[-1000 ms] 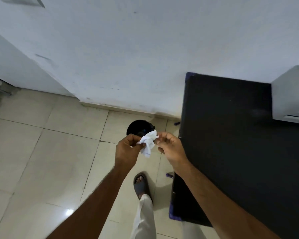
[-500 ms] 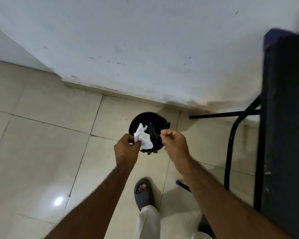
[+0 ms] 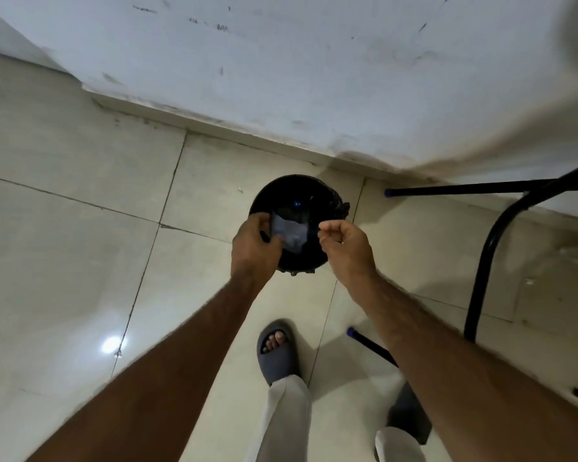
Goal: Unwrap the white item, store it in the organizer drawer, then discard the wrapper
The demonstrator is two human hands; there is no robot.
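The crumpled white wrapper (image 3: 289,235) shows as a grey blur inside the mouth of the round black bin (image 3: 327,195) on the floor. My left hand (image 3: 256,243) hovers over the bin's left rim with its fingers loosened, and the wrapper lies just off the fingertips, apparently free of them. Over the bin's right rim, my right hand (image 3: 346,245) has its fingers curled in with nothing in them. Neither the white item nor the organizer drawer is in view.
The bin stands on pale floor tiles close to the white wall (image 3: 281,61). A black metal table frame (image 3: 481,261) with blue-tipped feet stands to the right. My foot in a grey slipper (image 3: 276,351) is just behind the bin.
I have leaned in over the bin, and the table top has left the view. The wrapper went from a two-hand hold to the left hand alone, then dropped into the bin's mouth.
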